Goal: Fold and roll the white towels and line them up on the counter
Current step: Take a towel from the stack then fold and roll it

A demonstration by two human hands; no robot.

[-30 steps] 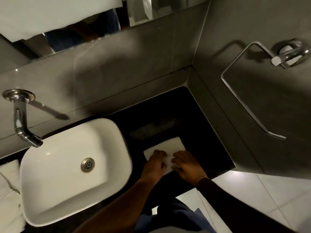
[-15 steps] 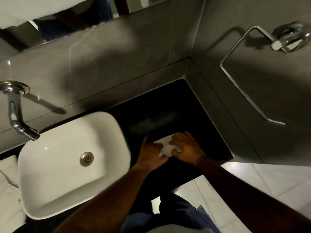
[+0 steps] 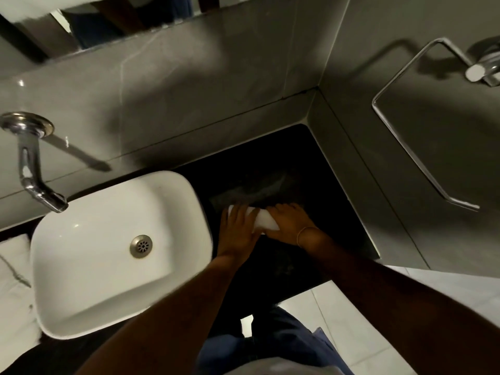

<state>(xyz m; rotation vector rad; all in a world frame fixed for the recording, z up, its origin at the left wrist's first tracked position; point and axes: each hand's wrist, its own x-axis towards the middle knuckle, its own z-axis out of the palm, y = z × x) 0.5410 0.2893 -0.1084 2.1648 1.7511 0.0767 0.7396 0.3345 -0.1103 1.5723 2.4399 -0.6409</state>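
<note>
A small white towel (image 3: pixel 263 221), rolled into a short cylinder, lies on the black counter (image 3: pixel 319 185) right of the basin. My left hand (image 3: pixel 238 228) presses on the roll's left end, fingers curled over it. My right hand (image 3: pixel 290 224), a thin bracelet on its wrist, covers the roll's right end. Only the middle strip of the towel shows between the two hands. More white towels (image 3: pixel 13 288) lie at the far left edge, beside the basin.
A white rectangular basin (image 3: pixel 108 255) with a metal drain sits left of the hands, under a chrome wall tap (image 3: pixel 35 185). Grey tiled walls close the counter's back and right sides. A chrome towel bar (image 3: pixel 422 163) hangs on the right wall. Pale floor tiles lie below the counter's front edge.
The flat folded towel has been rolled away from me into a tight cylinder. Both hands have slid further back on the counter with it.
</note>
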